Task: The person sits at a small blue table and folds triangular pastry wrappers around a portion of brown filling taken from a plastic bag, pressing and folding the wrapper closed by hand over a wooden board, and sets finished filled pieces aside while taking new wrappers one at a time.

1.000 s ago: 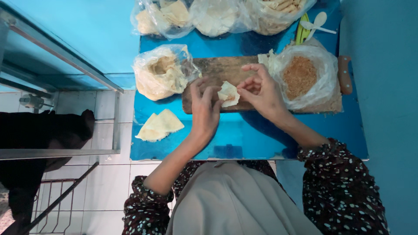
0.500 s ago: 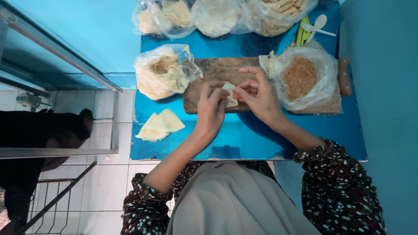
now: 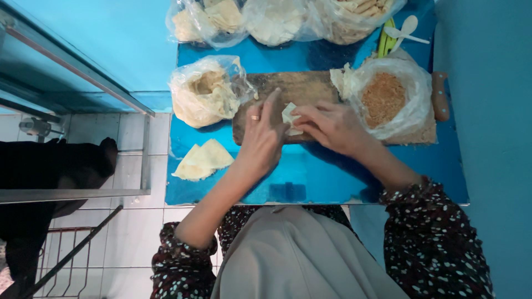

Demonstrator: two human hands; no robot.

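Note:
A small pale pastry wrapper (image 3: 289,117) lies on the wooden cutting board (image 3: 288,88), folded between both hands. My left hand (image 3: 261,138), with a ring on one finger, presses its left side with fingers extended. My right hand (image 3: 331,128) pinches the wrapper's right edge. A clear bag of brown crumbly filling (image 3: 383,98) sits open on the board's right end. A bag of pale wrappers (image 3: 204,93) rests at the board's left end.
Two folded triangles (image 3: 203,160) lie on the blue table (image 3: 310,177) at front left. Several bags of pastry (image 3: 277,19) line the far edge, with a white spoon (image 3: 407,29) and green sticks (image 3: 386,37). A tiled floor and metal rail lie left.
The wrapper was held up between my fingers a second ago; now it is pressed down on the board, and both hands have lowered and closed in on it.

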